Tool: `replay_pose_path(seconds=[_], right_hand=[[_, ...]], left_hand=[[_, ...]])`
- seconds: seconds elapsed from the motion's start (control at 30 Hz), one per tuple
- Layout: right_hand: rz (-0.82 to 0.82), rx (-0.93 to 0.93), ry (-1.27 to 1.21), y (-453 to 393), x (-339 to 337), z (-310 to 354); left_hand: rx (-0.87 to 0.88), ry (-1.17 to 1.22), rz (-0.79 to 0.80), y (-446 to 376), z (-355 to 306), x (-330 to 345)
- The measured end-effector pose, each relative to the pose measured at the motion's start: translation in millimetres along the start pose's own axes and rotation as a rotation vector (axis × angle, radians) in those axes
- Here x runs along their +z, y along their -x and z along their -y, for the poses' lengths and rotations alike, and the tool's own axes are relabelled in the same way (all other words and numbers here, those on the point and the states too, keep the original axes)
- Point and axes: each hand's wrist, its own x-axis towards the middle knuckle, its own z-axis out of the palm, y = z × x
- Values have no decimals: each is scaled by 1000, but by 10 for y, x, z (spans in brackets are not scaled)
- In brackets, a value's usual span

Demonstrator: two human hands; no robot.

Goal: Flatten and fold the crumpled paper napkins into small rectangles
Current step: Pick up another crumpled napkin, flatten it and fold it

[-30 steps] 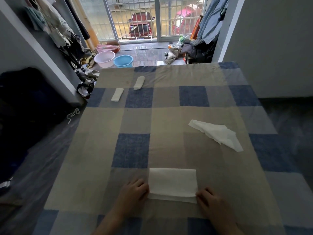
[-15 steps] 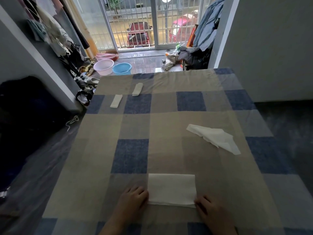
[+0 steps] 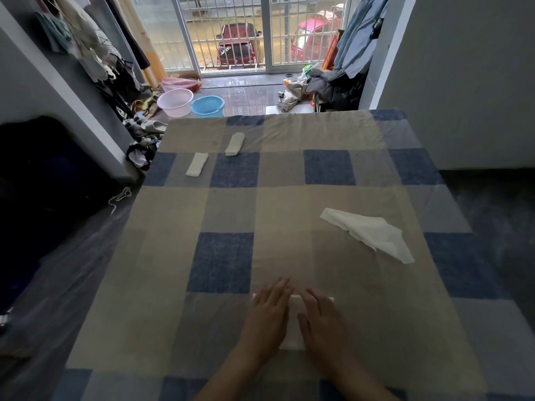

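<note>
left hand (image 3: 267,319): flat on the near napkin, fingers straight and pointing away, palm down, pressing it into the cloth
right hand (image 3: 321,322): same deal just beside it, flat and palm down on the same napkin, fingers stretched out, not curled round anything
near napkin (image 3: 294,328): white, mostly hidden under both hands, only a strip shows in the gap between them plus a bit of its far edge and right corner; sits at the near middle of the table
tablecloth (image 3: 225,261): tan and blue checks, covers the whole table
crumpled napkin (image 3: 369,231): further out on the right side, well apart from the hands, still loose and wrinkly, lying on a tan patch
folded napkins: two small white rectangles at the far left, one (image 3: 197,168) a bit nearer, the other (image 3: 235,144) just beyond and to its right, not touching
floor past the table: pink basin (image 3: 175,102) and blue basin (image 3: 208,105) side by side near the barred door
</note>
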Motion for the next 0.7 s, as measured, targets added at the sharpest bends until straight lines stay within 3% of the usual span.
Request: replay_pose_path(seconds=[0.17,0.3,0.5,0.7], right_hand=[[235,-77,63,-40,294,-12],[357,-7,143,-1,240,-98],[396,150,196,63,144,-320],[371,165,201,88,80,-365]], left_hand=[[-19,-55,217,79,68,220],[-115,-74,128,142,178,283],[-211,-118,145,179,292,315],[-204,-180,169,185,234,250]])
